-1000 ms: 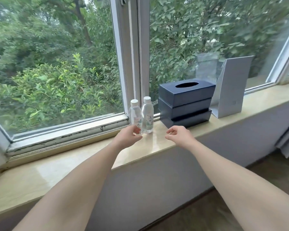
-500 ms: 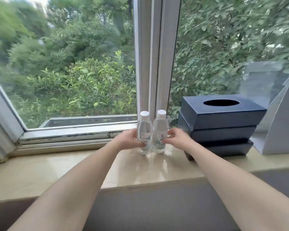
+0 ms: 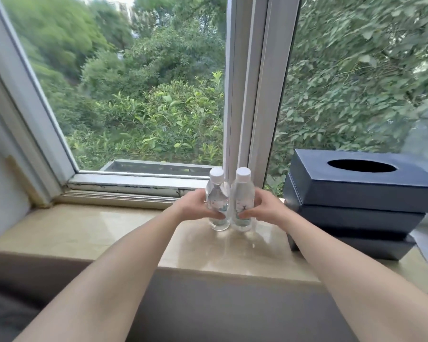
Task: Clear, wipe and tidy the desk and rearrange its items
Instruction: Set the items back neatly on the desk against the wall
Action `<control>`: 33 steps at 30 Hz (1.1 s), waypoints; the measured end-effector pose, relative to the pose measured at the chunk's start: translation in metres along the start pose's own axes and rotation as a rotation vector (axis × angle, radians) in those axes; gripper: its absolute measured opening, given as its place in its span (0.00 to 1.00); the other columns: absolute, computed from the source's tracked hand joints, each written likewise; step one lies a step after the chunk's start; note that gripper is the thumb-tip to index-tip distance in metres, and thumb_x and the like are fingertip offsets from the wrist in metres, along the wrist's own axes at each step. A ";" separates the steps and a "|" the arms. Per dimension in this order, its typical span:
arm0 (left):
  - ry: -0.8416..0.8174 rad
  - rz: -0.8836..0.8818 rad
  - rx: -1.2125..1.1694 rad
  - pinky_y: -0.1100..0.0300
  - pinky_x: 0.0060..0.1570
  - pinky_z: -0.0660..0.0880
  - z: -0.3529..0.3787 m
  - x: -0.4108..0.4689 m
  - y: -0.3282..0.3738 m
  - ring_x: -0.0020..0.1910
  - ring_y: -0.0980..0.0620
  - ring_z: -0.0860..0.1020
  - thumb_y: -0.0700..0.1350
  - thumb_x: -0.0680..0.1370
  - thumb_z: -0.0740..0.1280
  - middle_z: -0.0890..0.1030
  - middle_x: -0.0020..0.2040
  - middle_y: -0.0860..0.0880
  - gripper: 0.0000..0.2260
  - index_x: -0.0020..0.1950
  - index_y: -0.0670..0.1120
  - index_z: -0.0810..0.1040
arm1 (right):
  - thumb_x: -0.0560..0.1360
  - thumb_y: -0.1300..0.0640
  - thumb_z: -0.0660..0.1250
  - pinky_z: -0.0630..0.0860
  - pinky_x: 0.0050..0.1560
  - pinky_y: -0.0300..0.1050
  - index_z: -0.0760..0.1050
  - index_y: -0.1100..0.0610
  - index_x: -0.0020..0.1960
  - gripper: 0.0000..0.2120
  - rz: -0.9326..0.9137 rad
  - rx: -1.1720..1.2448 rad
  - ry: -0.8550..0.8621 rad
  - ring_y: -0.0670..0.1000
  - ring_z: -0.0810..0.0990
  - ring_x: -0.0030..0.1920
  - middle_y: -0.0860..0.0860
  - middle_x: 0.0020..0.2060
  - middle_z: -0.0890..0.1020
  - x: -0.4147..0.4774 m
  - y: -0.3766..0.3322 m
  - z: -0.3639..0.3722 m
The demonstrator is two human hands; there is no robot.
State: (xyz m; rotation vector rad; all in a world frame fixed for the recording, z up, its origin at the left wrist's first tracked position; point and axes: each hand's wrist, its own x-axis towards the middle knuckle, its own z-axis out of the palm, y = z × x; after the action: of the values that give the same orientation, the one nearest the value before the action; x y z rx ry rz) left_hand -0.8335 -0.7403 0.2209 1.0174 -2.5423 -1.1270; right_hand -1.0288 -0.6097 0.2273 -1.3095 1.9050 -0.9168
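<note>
— Head view: what are you gripping?
— Your left hand (image 3: 195, 206) curls round the left bottle (image 3: 216, 201), your right hand (image 3: 263, 208) round the right bottle (image 3: 242, 196). Both stand upright, touching, on the sill (image 3: 97, 230), probably so you can lift them as a pair.
— Hidden?
— Your far fingers; the boxes (image 3: 356, 193) run off-frame right.

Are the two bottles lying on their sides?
No, the left bottle and right bottle stand upright on the sill, gripped by the left hand and right hand.
</note>
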 end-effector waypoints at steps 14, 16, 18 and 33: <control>0.267 -0.258 0.003 0.53 0.60 0.76 -0.096 -0.174 -0.094 0.53 0.56 0.80 0.56 0.65 0.80 0.83 0.52 0.58 0.16 0.48 0.63 0.79 | 0.66 0.59 0.78 0.75 0.40 0.47 0.76 0.46 0.55 0.21 -0.229 0.002 -0.309 0.49 0.77 0.41 0.49 0.42 0.82 0.006 -0.113 0.155; 0.312 -0.285 0.010 0.52 0.60 0.75 -0.113 -0.214 -0.112 0.53 0.57 0.79 0.56 0.63 0.79 0.83 0.52 0.59 0.16 0.48 0.65 0.78 | 0.64 0.57 0.79 0.74 0.39 0.46 0.76 0.45 0.56 0.23 -0.256 0.022 -0.357 0.49 0.76 0.40 0.49 0.40 0.81 0.000 -0.136 0.191; 0.352 -0.323 0.009 0.52 0.61 0.75 -0.128 -0.255 -0.131 0.54 0.57 0.80 0.57 0.62 0.79 0.83 0.53 0.60 0.18 0.49 0.65 0.78 | 0.62 0.55 0.79 0.73 0.37 0.45 0.76 0.44 0.58 0.27 -0.284 0.029 -0.405 0.48 0.75 0.39 0.50 0.39 0.81 -0.007 -0.158 0.231; 0.675 -0.794 0.014 0.57 0.55 0.78 -0.183 -0.608 -0.250 0.51 0.59 0.81 0.60 0.63 0.79 0.84 0.50 0.60 0.21 0.53 0.59 0.79 | 0.55 0.47 0.79 0.79 0.54 0.47 0.78 0.47 0.55 0.29 -0.515 -0.042 -0.814 0.46 0.83 0.49 0.43 0.46 0.85 -0.129 -0.317 0.552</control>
State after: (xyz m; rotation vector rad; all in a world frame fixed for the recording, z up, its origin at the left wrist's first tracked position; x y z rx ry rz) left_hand -0.1728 -0.5694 0.2347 2.0706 -1.6299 -0.6873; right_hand -0.3831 -0.6721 0.2013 -1.8721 0.9803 -0.4386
